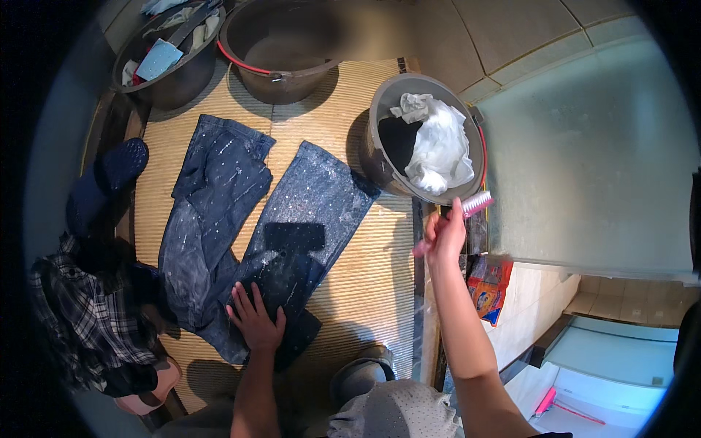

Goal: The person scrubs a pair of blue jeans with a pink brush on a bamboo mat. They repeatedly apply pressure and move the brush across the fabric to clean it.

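Observation:
A pair of dark blue jeans (213, 219) lies spread on the ribbed yellowish floor, with white suds specks over both legs. My left hand (256, 320) rests flat on the upper part of the right-hand leg, fingers spread, holding nothing. My right hand (446, 232) grips a pink scrubbing brush (477, 205) with white bristles. It is raised beside the near rim of a grey bucket (383, 164), bristles facing up. Inside that bucket are a crumpled white cloth (442, 145) and something dark (400, 141).
A dark bucket (290, 87) with a red handle stands at the back. Left of it, another bucket (181, 90) holds clothes and a light-blue item (159, 59). A plaid garment (93, 312) and a navy slipper (112, 175) are at left. An orange packet (489, 290) lies right, below a frosted panel (580, 153).

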Demonstrator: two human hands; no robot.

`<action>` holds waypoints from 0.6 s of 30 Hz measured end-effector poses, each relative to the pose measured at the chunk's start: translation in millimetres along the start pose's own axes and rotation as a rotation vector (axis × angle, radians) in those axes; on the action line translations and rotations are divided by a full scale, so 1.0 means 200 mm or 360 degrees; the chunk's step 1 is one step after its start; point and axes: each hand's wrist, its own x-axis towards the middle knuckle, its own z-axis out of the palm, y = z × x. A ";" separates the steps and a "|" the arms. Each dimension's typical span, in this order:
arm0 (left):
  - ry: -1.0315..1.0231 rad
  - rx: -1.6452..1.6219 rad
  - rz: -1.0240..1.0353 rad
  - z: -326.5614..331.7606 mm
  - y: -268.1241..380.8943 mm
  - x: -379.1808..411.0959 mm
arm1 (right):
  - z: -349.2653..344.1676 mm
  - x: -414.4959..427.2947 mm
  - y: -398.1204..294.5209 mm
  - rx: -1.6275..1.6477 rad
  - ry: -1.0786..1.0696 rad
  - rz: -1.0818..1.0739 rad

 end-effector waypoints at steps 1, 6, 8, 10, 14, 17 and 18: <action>-0.0012 -0.0014 -0.0007 0.00 0.01 0.01 | 0.04 0.11 0.04 0.0097 0.0088 -0.0035; 0.0053 -0.0035 0.0036 -0.02 0.01 0.01 | 0.11 0.21 0.10 0.0050 0.0208 -0.0150; 0.0066 -0.0021 0.0044 -0.02 0.01 0.00 | 0.07 0.29 0.14 -0.0016 0.0209 -0.0153; 0.0087 0.0001 0.0054 -0.03 0.01 0.00 | 0.09 0.29 0.14 -0.0026 0.0239 -0.0161; 0.0118 0.0024 0.0065 -0.03 0.02 0.00 | 0.12 0.30 0.13 -0.0030 0.0299 -0.0196; 0.0078 0.0015 0.0043 -0.04 0.02 0.00 | 0.12 0.32 0.15 -0.0021 0.0283 -0.0175; 0.0102 0.0004 0.0055 -0.03 0.03 0.01 | 0.12 0.32 0.14 -0.0037 0.0310 -0.0190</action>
